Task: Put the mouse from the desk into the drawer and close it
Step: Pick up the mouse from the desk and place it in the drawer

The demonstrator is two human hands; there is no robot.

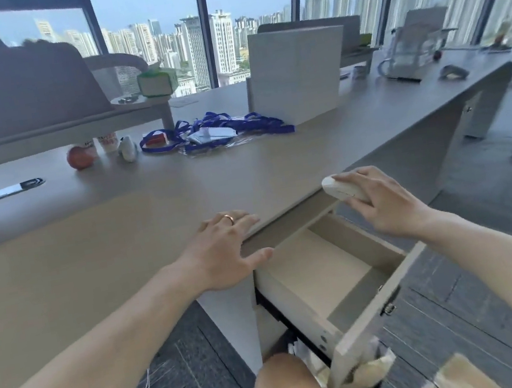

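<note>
- The white mouse sits in the right hand, fingers curled over its top and thumb side underneath; its rounded nose pokes out to the left past the fingertips.
- Mouse and hand hang in the air just off the table edge, above the back right corner of the open drawer, touching neither.
- The left hand lies flat and spread on the table's front edge, holding nothing, thumb pointing toward the drawer opening; a thin gold-coloured ring is on one finger.
- The drawer is pulled well out and its inside looks bare: pale beige laminate boards, a flat bottom, straight walls, a small metal lock fitting on the front panel.
- The mouse shell is smooth, matte and oval; any logo on it is too blurred to read.
- The table top is a smooth grey-brown laminate with a lighter tan patch near the person.
- Farther back lie a tangle of blue lanyards with badge cards, a reddish round fruit, a cup with red print that cannot be read, and a green tissue box.
</note>
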